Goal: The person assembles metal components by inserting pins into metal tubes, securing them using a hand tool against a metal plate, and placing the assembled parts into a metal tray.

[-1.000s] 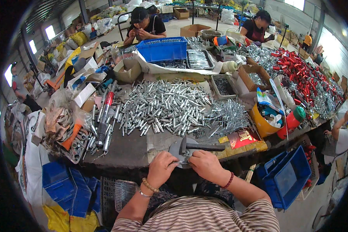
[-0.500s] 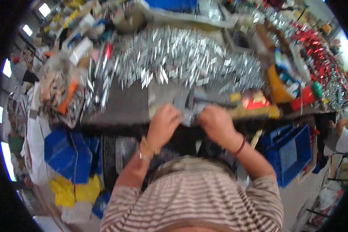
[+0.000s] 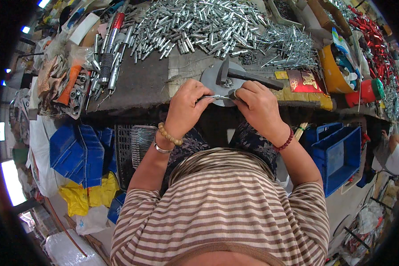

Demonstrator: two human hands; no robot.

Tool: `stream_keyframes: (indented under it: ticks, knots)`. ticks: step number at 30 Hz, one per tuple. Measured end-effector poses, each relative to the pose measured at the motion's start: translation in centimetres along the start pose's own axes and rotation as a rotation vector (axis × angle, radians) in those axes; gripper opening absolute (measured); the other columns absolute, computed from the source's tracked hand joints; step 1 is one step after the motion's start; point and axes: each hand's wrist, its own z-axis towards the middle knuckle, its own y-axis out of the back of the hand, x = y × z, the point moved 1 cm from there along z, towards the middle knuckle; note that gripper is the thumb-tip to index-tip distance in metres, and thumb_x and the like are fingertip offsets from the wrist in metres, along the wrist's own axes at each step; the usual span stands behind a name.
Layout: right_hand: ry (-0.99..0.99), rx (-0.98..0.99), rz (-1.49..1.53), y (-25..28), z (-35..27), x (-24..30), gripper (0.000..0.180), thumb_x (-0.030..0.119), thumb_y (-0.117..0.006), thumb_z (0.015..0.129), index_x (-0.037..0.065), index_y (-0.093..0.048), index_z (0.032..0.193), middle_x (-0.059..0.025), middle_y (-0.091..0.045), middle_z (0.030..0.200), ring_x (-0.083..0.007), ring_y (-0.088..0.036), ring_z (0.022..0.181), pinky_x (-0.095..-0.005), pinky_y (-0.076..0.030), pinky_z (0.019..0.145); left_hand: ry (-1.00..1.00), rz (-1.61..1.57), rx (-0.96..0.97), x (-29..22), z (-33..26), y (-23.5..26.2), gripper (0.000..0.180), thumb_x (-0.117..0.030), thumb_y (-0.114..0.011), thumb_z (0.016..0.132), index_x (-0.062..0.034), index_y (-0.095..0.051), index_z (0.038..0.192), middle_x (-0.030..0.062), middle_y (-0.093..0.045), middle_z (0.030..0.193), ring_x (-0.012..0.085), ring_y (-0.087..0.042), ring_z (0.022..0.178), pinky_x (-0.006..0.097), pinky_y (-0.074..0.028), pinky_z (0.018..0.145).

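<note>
A slim silver metal piece spans the gap between my two hands at the bench's front edge. My left hand pinches one end with thumb and fingers. At the other end, the fingers of my right hand are closed on it, partly hiding it. Just behind the fingertips lies a round grey metal plate. A hammer rests on the plate, its head upright and its dark handle stretching right. Small metal bits lie beside the hammer head.
Heaps of silver metal tubes and thin pins cover the back of the bench. A red-and-black power screwdriver lies left. At right are a red packet, a yellow container and a red jar. Blue bins stand below.
The whole view has shifted, and the bench and both hands now appear higher in the picture. Earlier blur has cleared. Both hands stay together near the plate.
</note>
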Motion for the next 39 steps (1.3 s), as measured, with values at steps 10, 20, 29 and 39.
stream_keyframes:
  ticks: [10, 20, 29, 39]
  knots:
    - [0.045, 0.03, -0.006, 0.0, 0.9, -0.3, 0.018, 0.009, -0.078, 0.077, 0.007, -0.066, 0.091, -0.0083, -0.061, 0.093, -0.0311, -0.063, 0.095, -0.0439, -0.053, 0.083, 0.071, -0.042, -0.024, -0.4, 0.4, -0.1, 0.014, -0.01, -0.078, 0.085, -0.0039, -0.074, 0.097, 0.0086, -0.064, 0.094, 0.0277, -0.065, 0.088, 0.037, -0.051, 0.076]
    - [-0.003, 0.036, 0.091, -0.8, 1.2, -0.8, 0.017, 0.008, -0.078, 0.075, 0.005, -0.068, 0.088, -0.0087, -0.062, 0.089, -0.0321, -0.064, 0.091, -0.0455, -0.052, 0.082, 0.046, -0.066, 0.002, -0.1, 0.5, -0.3, 0.012, -0.003, -0.077, 0.086, -0.001, -0.074, 0.098, 0.0072, -0.062, 0.095, 0.0215, -0.063, 0.09, 0.032, -0.05, 0.079]
    - [-0.078, -0.07, 0.102, -0.1, 1.3, -1.5, 0.017, 0.01, -0.081, 0.075, 0.006, -0.069, 0.087, -0.0098, -0.064, 0.09, -0.034, -0.064, 0.088, -0.0454, -0.053, 0.076, 0.003, -0.038, 0.022, -0.2, 0.6, -0.1, 0.011, -0.001, -0.076, 0.085, 0.0006, -0.073, 0.096, 0.0085, -0.06, 0.093, 0.0237, -0.062, 0.089, 0.033, -0.05, 0.079]
    - [-0.382, -0.095, -0.387, 2.1, 4.0, -8.2, 0.02, 0.017, -0.078, 0.082, 0.006, -0.072, 0.097, -0.0104, -0.067, 0.099, -0.0346, -0.067, 0.099, -0.0465, -0.056, 0.081, 0.041, -0.035, -0.005, -0.4, 0.4, 0.1, 0.012, -0.002, -0.077, 0.085, -0.0002, -0.073, 0.096, 0.0093, -0.061, 0.094, 0.0255, -0.064, 0.089, 0.035, -0.051, 0.079]
